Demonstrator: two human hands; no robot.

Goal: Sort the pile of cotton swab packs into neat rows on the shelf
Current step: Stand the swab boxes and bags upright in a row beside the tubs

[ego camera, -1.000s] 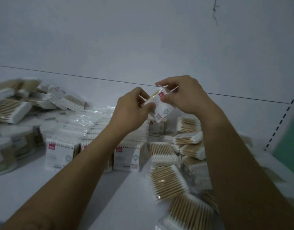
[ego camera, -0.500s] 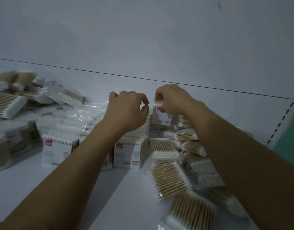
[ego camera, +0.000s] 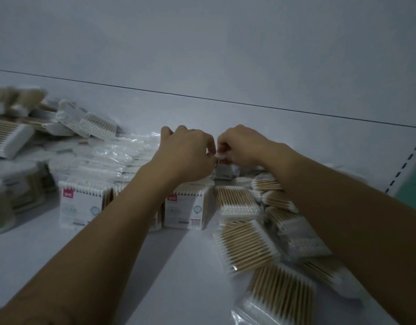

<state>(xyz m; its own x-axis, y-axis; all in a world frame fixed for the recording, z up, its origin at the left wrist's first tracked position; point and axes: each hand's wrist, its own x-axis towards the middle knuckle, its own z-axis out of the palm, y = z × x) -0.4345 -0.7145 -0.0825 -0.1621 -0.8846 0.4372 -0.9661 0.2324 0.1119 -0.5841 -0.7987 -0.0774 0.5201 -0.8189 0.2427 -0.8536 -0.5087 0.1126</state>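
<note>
My right hand (ego camera: 243, 145) pinches the top edge of a white cotton swab pack (ego camera: 226, 170) with a red label, standing upright at the back of the shelf. My left hand (ego camera: 188, 152) has its fingers curled and its fingertips at the same pack's top edge. In front of it stand upright packs in a row, one on the left (ego camera: 81, 206) and one in the middle (ego camera: 185, 211). A loose pile of packs (ego camera: 246, 246) lies flat to the right, under my right forearm.
The white shelf (ego camera: 190, 266) has a back wall (ego camera: 225, 55) close behind the packs. More packs lie jumbled at the far left (ego camera: 5, 139), with clear plastic bags (ego camera: 113, 156) beside them. A perforated upright (ego camera: 404, 165) borders the right side.
Both hands lowered the pack from mid-air down to the back of the shelf. My left hand, briefly off it, has come back to its top edge.
</note>
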